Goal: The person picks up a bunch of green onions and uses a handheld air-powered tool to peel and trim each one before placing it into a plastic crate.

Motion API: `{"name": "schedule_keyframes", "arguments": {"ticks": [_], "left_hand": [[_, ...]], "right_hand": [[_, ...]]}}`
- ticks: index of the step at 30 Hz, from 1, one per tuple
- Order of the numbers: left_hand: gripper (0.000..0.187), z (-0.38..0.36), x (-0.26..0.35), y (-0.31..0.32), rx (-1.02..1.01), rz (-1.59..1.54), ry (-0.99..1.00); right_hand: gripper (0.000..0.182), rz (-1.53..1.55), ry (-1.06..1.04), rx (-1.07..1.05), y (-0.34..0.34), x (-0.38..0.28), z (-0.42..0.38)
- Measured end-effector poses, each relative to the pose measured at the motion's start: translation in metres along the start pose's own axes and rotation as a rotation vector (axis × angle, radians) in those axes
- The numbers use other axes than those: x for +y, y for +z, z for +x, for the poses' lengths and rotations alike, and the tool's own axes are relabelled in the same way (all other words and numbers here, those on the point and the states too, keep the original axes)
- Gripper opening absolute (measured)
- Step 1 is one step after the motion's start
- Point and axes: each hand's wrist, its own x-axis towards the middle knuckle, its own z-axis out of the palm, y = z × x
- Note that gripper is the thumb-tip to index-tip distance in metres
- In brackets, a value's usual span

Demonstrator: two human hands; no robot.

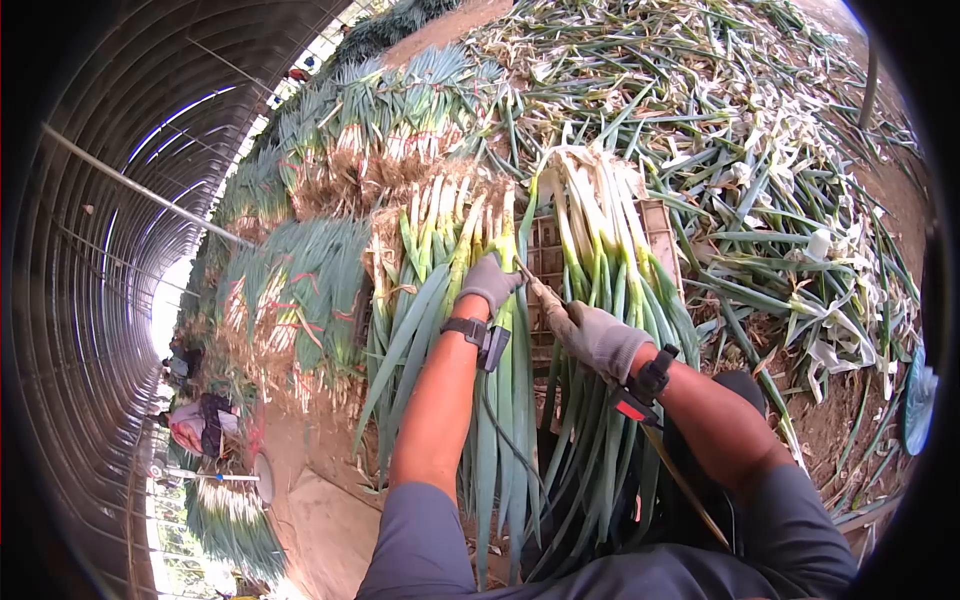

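Note:
My left hand (pixel 490 283), in a grey glove, is closed around the green part of a large green onion (pixel 507 225) in the left-hand bunch. In my right hand (pixel 597 338), also gloved, is a slim wand-like tool (pixel 545 297) with a thin tip pointing at that stalk near my left fingers. A yellowish hose (pixel 690 490) runs below my right wrist, and whether it joins the tool is hidden. Right of the tool, another bunch of green onions (pixel 605 225) with pale, peeled-looking ends lies on a plastic crate (pixel 658 228). The long leaves hang towards my lap.
Tied bundles of green onions (pixel 285 290) lie in rows on the left. A large heap of stripped leaves and skins (pixel 740 170) spreads over the ground at right. A metal pole (pixel 145 185) crosses the tunnel frame. A blue plastic bag (pixel 918 400) is at far right.

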Motion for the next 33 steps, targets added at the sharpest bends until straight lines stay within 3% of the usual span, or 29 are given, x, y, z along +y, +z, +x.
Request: {"name": "schedule_keyframes", "arguments": {"ticks": [4, 7, 8, 11, 12, 16, 19, 24, 27, 33], "left_hand": [[0.068, -0.012, -0.011, 0.017, 0.025, -0.047, 0.01], [0.066, -0.031, -0.009, 0.017, 0.038, -0.08, -0.007], [0.063, -0.043, 0.002, 0.005, -0.067, -0.137, -0.053], [0.061, -0.055, -0.006, 0.012, -0.062, -0.287, -0.02], [0.057, -0.064, -0.007, 0.018, 0.043, -0.249, 0.002], [0.061, -0.079, 0.008, 0.006, 0.03, -0.134, -0.098], [0.069, -0.063, 0.003, 0.016, 0.041, 0.031, -0.152], [0.059, -0.078, 0.014, 0.02, -0.03, 0.02, -0.095], [0.059, -0.086, 0.007, 0.028, -0.017, -0.098, -0.065], [0.056, -0.113, -0.008, 0.043, -0.004, -0.212, -0.059]], "right_hand": [[0.069, -0.033, 0.021, -0.034, -0.004, -0.003, 0.006], [0.068, -0.072, -0.005, 0.0, 0.003, 0.002, 0.01], [0.069, -0.082, -0.01, 0.02, 0.004, 0.002, 0.009], [0.072, -0.006, 0.088, -0.055, -0.007, -0.009, 0.002], [0.073, 0.034, 0.15, -0.087, -0.011, -0.016, -0.002], [0.073, -0.109, -0.035, -0.062, 0.006, 0.004, -0.004], [0.074, -0.149, -0.024, -0.096, 0.01, 0.006, -0.015], [0.088, -0.142, 0.077, -0.072, 0.002, -0.003, -0.001], [0.073, -0.058, 0.001, -0.037, -0.002, -0.008, 0.004], [0.08, -0.042, 0.139, -0.07, -0.001, -0.018, 0.019]]}}
